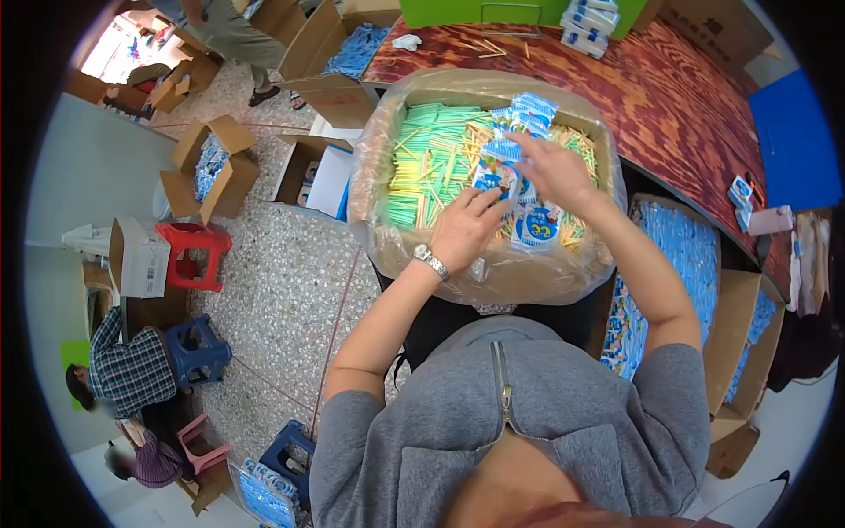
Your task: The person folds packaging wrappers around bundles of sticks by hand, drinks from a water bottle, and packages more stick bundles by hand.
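Packets piled in lined box, left hand and right hand on or just over them.
Left grip: bent fingers at lower end of a blue-and-white packet near box middle, can't tell if pinched. Right grip: wide, fingers spread over packets just beside. Green and yellow sticks on box's left side. Worktop beyond box; carton of blue packets right of box.

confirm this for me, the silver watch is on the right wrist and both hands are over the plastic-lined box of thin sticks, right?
The wrist is wrong: the head view shows the silver watch on the left hand side, not the right. Both that hand and the right hand are indeed over the plastic-lined box of thin sticks.
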The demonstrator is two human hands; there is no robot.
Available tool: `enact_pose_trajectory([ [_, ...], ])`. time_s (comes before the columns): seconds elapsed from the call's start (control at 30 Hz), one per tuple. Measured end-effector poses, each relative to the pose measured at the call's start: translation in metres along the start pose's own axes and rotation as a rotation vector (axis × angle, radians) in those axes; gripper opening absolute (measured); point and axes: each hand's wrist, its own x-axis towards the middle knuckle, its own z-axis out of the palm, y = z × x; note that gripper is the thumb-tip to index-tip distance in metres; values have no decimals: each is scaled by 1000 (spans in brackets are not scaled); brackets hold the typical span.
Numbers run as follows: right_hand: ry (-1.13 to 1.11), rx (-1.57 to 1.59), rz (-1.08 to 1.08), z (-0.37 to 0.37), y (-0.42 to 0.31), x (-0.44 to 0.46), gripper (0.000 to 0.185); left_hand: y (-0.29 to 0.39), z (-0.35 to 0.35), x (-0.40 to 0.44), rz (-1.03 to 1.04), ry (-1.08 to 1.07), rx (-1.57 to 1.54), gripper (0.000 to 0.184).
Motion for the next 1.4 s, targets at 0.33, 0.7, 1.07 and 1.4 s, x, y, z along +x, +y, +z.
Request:
enact_pose_trajectory([
  [0.33,-264,-187,68,-3,37,-43,26,1,2,0,-102,-6,-71,26],
  [0.7,-242,185,-290,-77,-44,-3,20,19,-18,8,-303,191,-494,26],
  [1.07,-235,358,-473,5,-108,71,21,-14,-58,-32,-753,403,-820,17],
  [1.4,-442,461,-349,41,-109,114,21,-53,-77,-78,-930,715,-831,15],
])
